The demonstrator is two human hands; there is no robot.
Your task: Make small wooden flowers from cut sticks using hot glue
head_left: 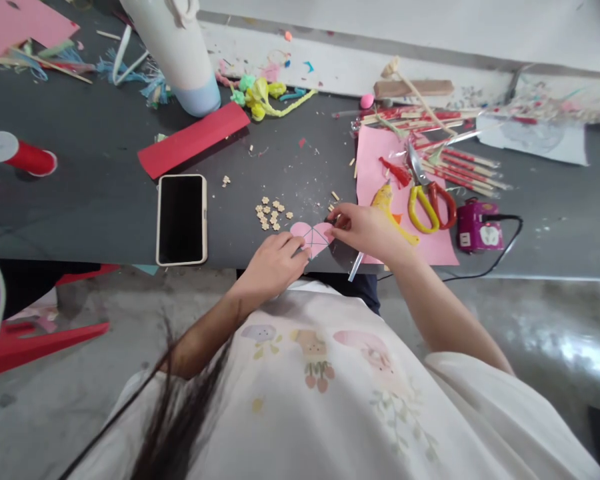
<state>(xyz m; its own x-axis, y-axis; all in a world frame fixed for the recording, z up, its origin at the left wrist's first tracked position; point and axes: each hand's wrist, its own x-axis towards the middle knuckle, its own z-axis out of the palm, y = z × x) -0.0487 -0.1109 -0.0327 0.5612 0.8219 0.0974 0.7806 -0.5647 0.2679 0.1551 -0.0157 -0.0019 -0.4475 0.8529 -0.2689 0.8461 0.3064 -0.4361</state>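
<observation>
A small pink paper heart (316, 238) with dark lines crossing it is at the table's near edge. My left hand (277, 261) holds its left side, the fingertips resting over the paper. At the heart's right lobe my right hand (367, 230) has thumb and fingers pinched together; what lies between them is too small to make out. Several small flower-shaped wooden pieces (267, 215) are scattered just beyond my left hand. Under my right wrist lies a yellow banana-shaped item (384, 200), and a clear thin strip (355, 267) juts over the edge.
Scissors (425, 207) with yellow and red handles lie on a pink sheet (373, 157) at right, near a purple box (479, 227) with a cable. At left are a phone (181, 220), a red paper strip (195, 140), a red spool (35, 159) and a tall bottle (180, 53).
</observation>
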